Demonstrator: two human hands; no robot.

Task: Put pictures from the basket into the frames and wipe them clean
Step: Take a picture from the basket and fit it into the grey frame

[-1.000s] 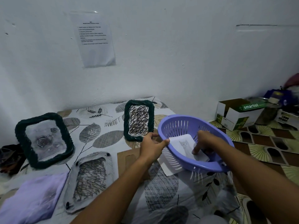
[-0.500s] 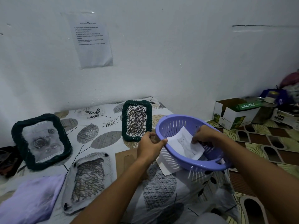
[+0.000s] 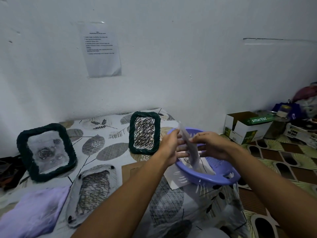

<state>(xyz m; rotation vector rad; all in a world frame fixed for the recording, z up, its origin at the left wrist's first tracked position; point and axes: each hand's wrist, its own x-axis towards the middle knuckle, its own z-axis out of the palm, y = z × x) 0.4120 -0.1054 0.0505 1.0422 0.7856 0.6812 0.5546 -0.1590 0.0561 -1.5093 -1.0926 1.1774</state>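
Both hands, left hand [image 3: 169, 148] and right hand [image 3: 211, 146], pinch one picture [image 3: 191, 148] above the purple basket [image 3: 223, 179]. Extraction step; next, seating it in a frame [image 3: 144, 133].

Pictures, basket and frames on the leaf-print cloth

A white picture [image 3: 190, 148] stands nearly edge-on above the purple basket [image 3: 216, 179], which seems to hold more sheets. Two green rope frames [image 3: 46, 152] [image 3: 145, 133] stand upright; a pale frame [image 3: 92, 194] lies flat.
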